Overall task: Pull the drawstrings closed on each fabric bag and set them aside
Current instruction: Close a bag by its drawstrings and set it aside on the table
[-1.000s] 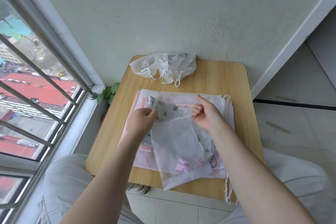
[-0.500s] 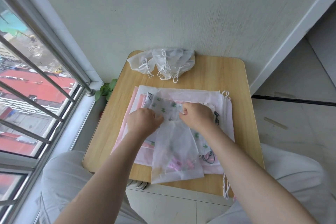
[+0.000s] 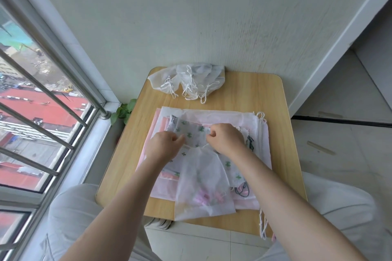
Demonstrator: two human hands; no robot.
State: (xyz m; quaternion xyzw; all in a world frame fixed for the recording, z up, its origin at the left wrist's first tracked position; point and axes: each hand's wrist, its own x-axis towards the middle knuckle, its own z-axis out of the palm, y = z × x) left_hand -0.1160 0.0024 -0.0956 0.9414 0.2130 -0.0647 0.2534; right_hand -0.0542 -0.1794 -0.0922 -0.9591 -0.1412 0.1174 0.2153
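Note:
A sheer white drawstring bag with pink items inside lies on top of a flat stack of white and pink fabric bags in the middle of the small wooden table. Its mouth is gathered narrow between my hands. My left hand pinches the left side of the bag's top. On the right side, my right hand has its fingers curled round the top edge or string. The strings themselves are hidden under my fingers. A heap of closed sheer bags with white strings lies at the table's far edge.
A wall stands right behind the table. A barred window runs along the left, with a small green plant by its sill. My knees flank the table's near edge. Loose strings hang over the near right edge.
My hands have come together from about a bag's width apart, and the top bag's mouth has bunched up narrow between them.

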